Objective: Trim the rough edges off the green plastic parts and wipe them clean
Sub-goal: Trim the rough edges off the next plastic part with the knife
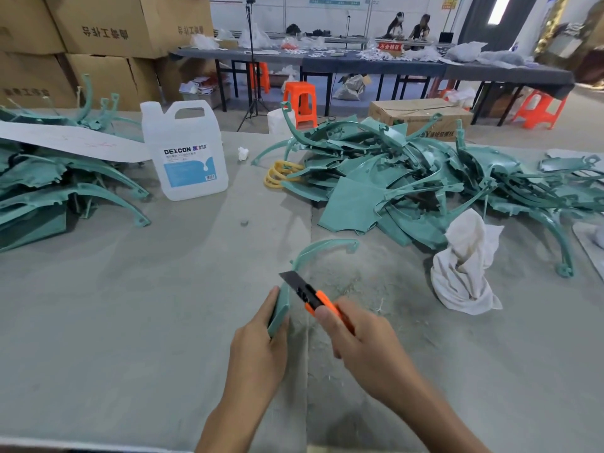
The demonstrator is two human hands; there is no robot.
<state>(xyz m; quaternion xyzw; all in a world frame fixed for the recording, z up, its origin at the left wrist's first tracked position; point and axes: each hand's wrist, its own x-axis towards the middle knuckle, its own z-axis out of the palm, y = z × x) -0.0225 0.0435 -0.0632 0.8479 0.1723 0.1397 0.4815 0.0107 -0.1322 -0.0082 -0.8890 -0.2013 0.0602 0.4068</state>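
Left fingers point(270, 305) clasp green part point(280, 310), right fingers point(327, 318) clasp knife point(309, 294), over dusty grey workshop table point(130, 322).

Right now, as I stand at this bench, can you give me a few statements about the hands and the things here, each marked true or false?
1. The right hand holds an orange utility knife. True.
2. The left hand holds the white cloth. False: it grips a green plastic part; the cloth lies apart, to the right.
3. The DEXCON jug lies on its side. False: it stands upright.
4. A heap of green parts lies beyond the hands. True.
5. The knife's blade is drawn in. False: the dark blade sticks out towards the part.
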